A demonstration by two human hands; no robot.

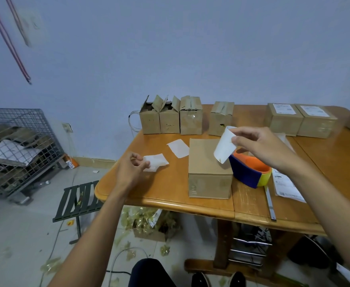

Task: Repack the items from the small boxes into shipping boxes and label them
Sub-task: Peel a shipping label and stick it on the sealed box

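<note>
Over the near table edge: the closed shipping box [209, 168] stands on the wooden table [165, 193] between the two hands, with its top bare.
Label: a curled white label [224, 148] hangs over the box's right rear corner. Its lower end is close to the box top; whether it touches cannot be told.
Right hand: the right hand [259, 146] pinches the label's upper edge between thumb and fingertips. Its forearm reaches in from the lower right, above a printed sheet [286, 183].
Left hand: the left hand [132, 168] is left of the box and apart from it. Its curled fingers pinch a crumpled white paper [156, 162] low over the tabletop.
Beside the box: an orange, blue and yellow tape dispenser [252, 172] stands just to the right, and a flat white slip [178, 148] lies by the rear left corner.
Back row: four small boxes [170, 121], the left two with flaps open. Farther right are two labelled boxes [283, 119] side by side.
Floor, left: a wire cage [18, 141] holding cardboard, and a folding stool [78, 199].
</note>
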